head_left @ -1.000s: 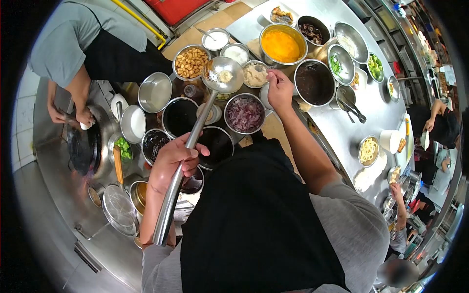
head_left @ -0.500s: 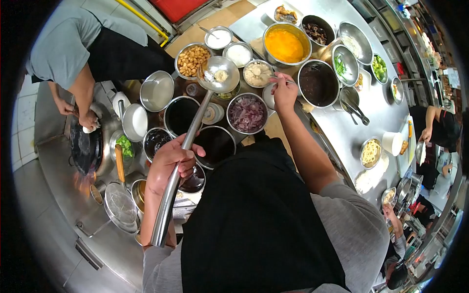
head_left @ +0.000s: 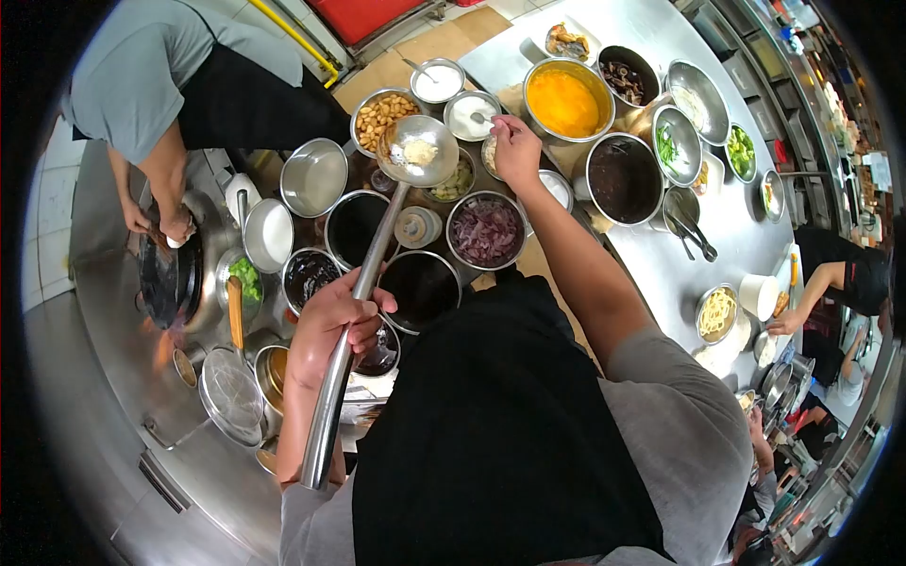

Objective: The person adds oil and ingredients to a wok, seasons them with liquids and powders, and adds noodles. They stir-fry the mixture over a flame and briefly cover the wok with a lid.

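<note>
My left hand (head_left: 338,323) is wrapped round the long steel handle of a ladle (head_left: 377,250). The ladle's bowl holds a pale powder (head_left: 419,151) and some brownish liquid, and hangs above the seasoning bowls. My right hand (head_left: 516,153) pinches a small spoon (head_left: 479,118), whose tip is over a steel bowl of white powder (head_left: 469,106). Under that hand, a bowl of beige powder (head_left: 489,157) is mostly hidden. Chopped purple onion (head_left: 486,229) fills a bowl just below it. A bowl of browned cubes (head_left: 382,120) stands left of the ladle's bowl.
At the left, another person's hands (head_left: 177,226) work at a black wok (head_left: 170,275) over flame. A strainer (head_left: 231,396) lies near the stove. On the right, a steel counter (head_left: 651,274) carries a pot of orange liquid (head_left: 568,99), noodles (head_left: 717,314) and several bowls.
My right hand has moved up and left with the spoon, from the beige powder to the white powder. The ladle stays in my left hand, nearly still.
</note>
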### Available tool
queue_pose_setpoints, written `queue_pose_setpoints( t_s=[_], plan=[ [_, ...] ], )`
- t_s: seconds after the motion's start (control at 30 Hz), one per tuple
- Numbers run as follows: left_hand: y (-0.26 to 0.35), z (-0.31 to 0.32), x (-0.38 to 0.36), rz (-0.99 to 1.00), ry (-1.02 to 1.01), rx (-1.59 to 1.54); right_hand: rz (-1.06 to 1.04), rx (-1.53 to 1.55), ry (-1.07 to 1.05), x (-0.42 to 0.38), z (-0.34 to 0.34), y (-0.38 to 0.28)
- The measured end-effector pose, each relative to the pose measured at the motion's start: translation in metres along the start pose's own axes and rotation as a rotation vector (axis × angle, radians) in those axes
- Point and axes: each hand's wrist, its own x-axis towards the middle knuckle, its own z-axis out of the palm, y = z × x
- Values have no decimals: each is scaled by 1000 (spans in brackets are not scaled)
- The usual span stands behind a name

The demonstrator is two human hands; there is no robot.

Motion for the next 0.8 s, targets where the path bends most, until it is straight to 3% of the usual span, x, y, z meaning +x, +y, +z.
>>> queue_pose_setpoints(
  t_s=[0.23,0.3,0.43,0.67,0.73,0.77,0.8],
  plan=[
    [5,-2,-3,49,32,-29,143,130,-36,11,17,20],
    [7,-1,-1,44,30,-53,499,437,21,11,13,16],
    [9,-2,7,47,38,-42,620,632,56,14,7,8],
    [10,-6,29,43,34,-96,536,795,11,11,4,-34],
    [12,-4,33,47,37,-114,399,721,-153,10,10,-51],
    [13,-2,33,47,38,-116,400,721,-154,13,17,-51],
    [15,0,32,46,32,-121,275,617,-122,19,27,-46]
  ],
)
